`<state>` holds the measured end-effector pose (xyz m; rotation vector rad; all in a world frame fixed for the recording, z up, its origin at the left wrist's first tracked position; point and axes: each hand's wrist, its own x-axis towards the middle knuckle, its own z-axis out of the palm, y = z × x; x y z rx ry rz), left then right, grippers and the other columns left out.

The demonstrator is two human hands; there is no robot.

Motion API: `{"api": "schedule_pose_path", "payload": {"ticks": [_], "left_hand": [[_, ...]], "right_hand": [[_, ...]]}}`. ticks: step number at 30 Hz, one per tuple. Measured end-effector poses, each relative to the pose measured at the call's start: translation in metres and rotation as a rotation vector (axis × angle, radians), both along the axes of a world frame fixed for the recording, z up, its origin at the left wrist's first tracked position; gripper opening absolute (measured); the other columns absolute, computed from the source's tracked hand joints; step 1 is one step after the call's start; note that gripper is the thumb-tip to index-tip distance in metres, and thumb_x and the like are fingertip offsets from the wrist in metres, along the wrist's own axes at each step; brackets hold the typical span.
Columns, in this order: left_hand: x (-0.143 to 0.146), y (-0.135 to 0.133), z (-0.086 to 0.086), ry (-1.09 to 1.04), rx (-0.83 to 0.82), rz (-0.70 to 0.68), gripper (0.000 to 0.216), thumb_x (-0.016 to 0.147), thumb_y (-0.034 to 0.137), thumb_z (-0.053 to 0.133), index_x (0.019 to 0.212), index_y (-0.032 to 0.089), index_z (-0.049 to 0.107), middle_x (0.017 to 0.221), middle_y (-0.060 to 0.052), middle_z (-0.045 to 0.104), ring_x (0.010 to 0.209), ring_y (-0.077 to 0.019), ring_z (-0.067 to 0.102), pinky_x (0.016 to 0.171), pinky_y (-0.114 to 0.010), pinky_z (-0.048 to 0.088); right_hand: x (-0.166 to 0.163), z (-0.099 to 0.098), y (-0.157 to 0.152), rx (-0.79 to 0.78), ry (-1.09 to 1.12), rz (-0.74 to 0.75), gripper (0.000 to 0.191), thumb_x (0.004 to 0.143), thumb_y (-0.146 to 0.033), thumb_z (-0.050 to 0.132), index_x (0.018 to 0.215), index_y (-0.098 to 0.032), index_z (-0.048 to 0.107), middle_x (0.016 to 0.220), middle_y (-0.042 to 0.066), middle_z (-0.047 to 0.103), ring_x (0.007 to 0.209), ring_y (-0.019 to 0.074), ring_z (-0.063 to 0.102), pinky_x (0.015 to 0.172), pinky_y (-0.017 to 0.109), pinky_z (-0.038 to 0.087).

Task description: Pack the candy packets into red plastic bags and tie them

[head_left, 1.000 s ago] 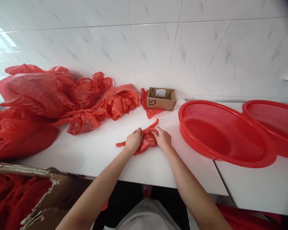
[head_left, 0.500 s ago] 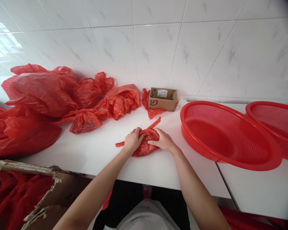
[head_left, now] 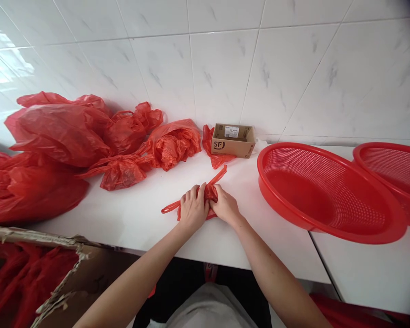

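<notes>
Both my hands press together on a small bunched red plastic bag [head_left: 210, 192] on the white counter [head_left: 140, 218]. My left hand [head_left: 193, 210] lies over its left part with fingers curled round it. My right hand [head_left: 224, 206] grips its right side. One handle strip of the bag sticks out to the left by my left wrist, another points up and right toward the cardboard box. Most of the bag is hidden under my hands.
A pile of red plastic bags [head_left: 71, 136] lies at the back left. A small open cardboard box [head_left: 233, 140] stands against the tiled wall. Two red mesh basins [head_left: 328, 191] [head_left: 392, 177] sit to the right. A torn carton with red bags [head_left: 23, 278] is at lower left.
My hands have come closer together and squeezed the bag into a smaller bundle; my left hand now covers more of it.
</notes>
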<state>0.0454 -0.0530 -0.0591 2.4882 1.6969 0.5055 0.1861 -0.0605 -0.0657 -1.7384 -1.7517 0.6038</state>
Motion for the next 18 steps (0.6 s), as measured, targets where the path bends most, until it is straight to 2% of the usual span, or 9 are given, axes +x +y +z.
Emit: {"api": "schedule_pose_path", "payload": {"ticks": [3, 5, 9, 11, 14, 16, 18], "left_hand": [[-0.009, 0.004, -0.002, 0.029, -0.004, -0.081, 0.058, 0.090, 0.026, 0.044, 0.147, 0.024, 0.029, 0.136, -0.012, 0.048, 0.115, -0.0298, 0.047, 0.096, -0.044, 0.034], [-0.017, 0.011, 0.000, 0.044, -0.025, -0.133, 0.060, 0.089, 0.029, 0.049, 0.146, 0.026, 0.031, 0.128, -0.011, 0.052, 0.111, -0.0290, 0.049, 0.093, -0.043, 0.037], [-0.024, 0.020, 0.008, 0.044, -0.086, -0.189, 0.053, 0.085, 0.036, 0.057, 0.136, 0.025, 0.046, 0.113, -0.012, 0.058, 0.107, -0.0304, 0.051, 0.091, -0.044, 0.038], [-0.023, 0.021, 0.015, 0.021, -0.129, -0.200, 0.050, 0.081, 0.041, 0.062, 0.128, 0.025, 0.053, 0.111, -0.012, 0.059, 0.106, -0.0317, 0.052, 0.092, -0.045, 0.038], [-0.025, 0.025, 0.038, -0.043, -0.248, -0.243, 0.037, 0.078, 0.043, 0.063, 0.110, 0.025, 0.064, 0.101, -0.007, 0.064, 0.095, -0.0270, 0.058, 0.085, -0.038, 0.043], [-0.036, 0.033, 0.061, -0.101, -0.346, -0.267, 0.023, 0.077, 0.044, 0.063, 0.090, 0.025, 0.068, 0.084, -0.001, 0.066, 0.079, -0.0209, 0.060, 0.073, -0.030, 0.045], [-0.057, 0.045, 0.089, -0.176, -0.396, -0.217, 0.022, 0.071, 0.045, 0.068, 0.074, 0.024, 0.067, 0.068, 0.003, 0.063, 0.067, -0.0175, 0.058, 0.062, -0.026, 0.044]], "right_hand": [[0.015, 0.001, 0.002, 0.005, 0.079, 0.100, 0.047, 0.078, -0.016, 0.054, 0.124, -0.026, 0.049, 0.118, 0.004, 0.063, 0.103, 0.0206, 0.059, 0.083, 0.031, 0.044], [0.023, 0.003, 0.002, 0.000, 0.135, 0.185, 0.043, 0.076, -0.014, 0.055, 0.118, -0.025, 0.054, 0.114, 0.003, 0.064, 0.102, 0.0187, 0.059, 0.085, 0.030, 0.045], [0.032, 0.008, 0.001, -0.034, 0.233, 0.275, 0.018, 0.076, -0.022, 0.060, 0.094, -0.021, 0.059, 0.091, -0.001, 0.065, 0.081, 0.0157, 0.060, 0.074, 0.028, 0.047], [0.035, 0.010, 0.001, -0.061, 0.294, 0.285, 0.019, 0.076, -0.032, 0.064, 0.090, -0.020, 0.058, 0.088, -0.001, 0.065, 0.078, 0.0157, 0.059, 0.070, 0.028, 0.048], [0.040, 0.013, 0.003, -0.056, 0.453, 0.260, 0.029, 0.081, -0.046, 0.060, 0.094, -0.020, 0.060, 0.096, 0.002, 0.066, 0.086, 0.0163, 0.060, 0.076, 0.029, 0.048], [0.045, 0.011, 0.007, -0.008, 0.519, 0.158, 0.033, 0.085, -0.051, 0.053, 0.095, -0.020, 0.061, 0.099, 0.004, 0.066, 0.089, 0.0161, 0.060, 0.081, 0.030, 0.047], [0.050, 0.006, 0.012, 0.025, 0.526, 0.037, 0.037, 0.086, -0.055, 0.050, 0.093, -0.019, 0.060, 0.098, 0.005, 0.066, 0.086, 0.0163, 0.061, 0.080, 0.030, 0.047]]}}
